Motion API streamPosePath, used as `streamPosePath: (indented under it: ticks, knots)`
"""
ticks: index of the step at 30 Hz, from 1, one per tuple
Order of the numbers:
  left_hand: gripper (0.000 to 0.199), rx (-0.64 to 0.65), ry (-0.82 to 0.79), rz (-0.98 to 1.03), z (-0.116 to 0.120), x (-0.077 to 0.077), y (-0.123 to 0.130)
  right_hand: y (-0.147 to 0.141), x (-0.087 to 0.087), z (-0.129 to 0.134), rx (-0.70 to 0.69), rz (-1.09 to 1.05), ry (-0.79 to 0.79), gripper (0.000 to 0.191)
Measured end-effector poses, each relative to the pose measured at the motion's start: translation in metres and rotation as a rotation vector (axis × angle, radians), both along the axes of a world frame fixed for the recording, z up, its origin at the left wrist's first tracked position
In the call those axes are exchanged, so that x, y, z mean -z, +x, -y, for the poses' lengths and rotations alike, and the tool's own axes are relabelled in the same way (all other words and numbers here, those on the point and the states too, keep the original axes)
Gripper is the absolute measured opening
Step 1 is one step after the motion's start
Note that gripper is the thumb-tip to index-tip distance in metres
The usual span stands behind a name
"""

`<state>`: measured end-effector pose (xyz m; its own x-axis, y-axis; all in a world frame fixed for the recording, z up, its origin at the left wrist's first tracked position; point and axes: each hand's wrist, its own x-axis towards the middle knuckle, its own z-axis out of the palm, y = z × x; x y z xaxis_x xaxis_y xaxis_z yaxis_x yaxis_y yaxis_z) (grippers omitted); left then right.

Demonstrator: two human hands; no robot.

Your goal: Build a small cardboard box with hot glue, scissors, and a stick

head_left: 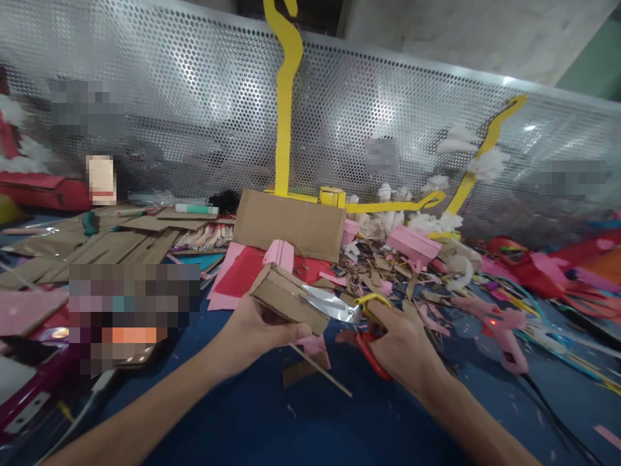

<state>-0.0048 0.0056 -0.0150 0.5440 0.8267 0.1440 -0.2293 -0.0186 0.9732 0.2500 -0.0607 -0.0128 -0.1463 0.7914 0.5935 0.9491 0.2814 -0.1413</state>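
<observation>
Near the middle, my left hand [257,336] is closed round a small brown cardboard box [286,298], its thumb along the lower edge. My right hand [392,336] grips scissors [332,304] with a yellow and a red handle. The blades point left and lie against the right part of the box; whether they pass into the cardboard is hard to tell. Beneath the box a thin wooden stick [325,370] slants down to the right, beside a pink scrap [317,349] and a brown cardboard piece [303,371].
Behind the hands stand a cardboard panel [291,223] and a tall yellow strip [286,116]. A pink glue gun [504,330] with a lit red light lies at right. Cardboard sheets [111,252] cover the left; cut scraps [383,268] are piled at centre right.
</observation>
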Motion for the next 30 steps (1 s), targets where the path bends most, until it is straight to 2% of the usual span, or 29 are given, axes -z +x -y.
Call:
streamPosePath:
  ticks: [6, 12, 16, 20, 23, 30]
  knots:
    - [0.040, 0.008, 0.016, 0.012, -0.001, 0.001, 0.001, 0.004, 0.002, 0.000, 0.023, 0.028, -0.012, 0.035]
    - [0.044, 0.000, 0.002, 0.031, 0.001, -0.004, 0.001, 0.002, -0.005, 0.000, 0.032, 0.048, -0.002, 0.027]
    - [0.037, 0.023, 0.007, -0.016, 0.003, -0.007, 0.001, -0.003, -0.008, 0.000, 0.016, 0.060, -0.012, 0.028]
    - [0.033, 0.105, 0.005, -0.042, 0.006, -0.009, 0.002, -0.008, -0.003, 0.002, -0.015, 0.015, -0.083, 0.021]
    - [0.034, 0.118, 0.013, -0.039, 0.007, -0.007, 0.003, -0.008, 0.003, 0.003, -0.008, 0.007, -0.110, 0.019]
    - [0.040, 0.148, -0.013, -0.067, 0.007, -0.006, 0.004, -0.004, 0.008, 0.001, -0.033, 0.037, -0.016, 0.012]
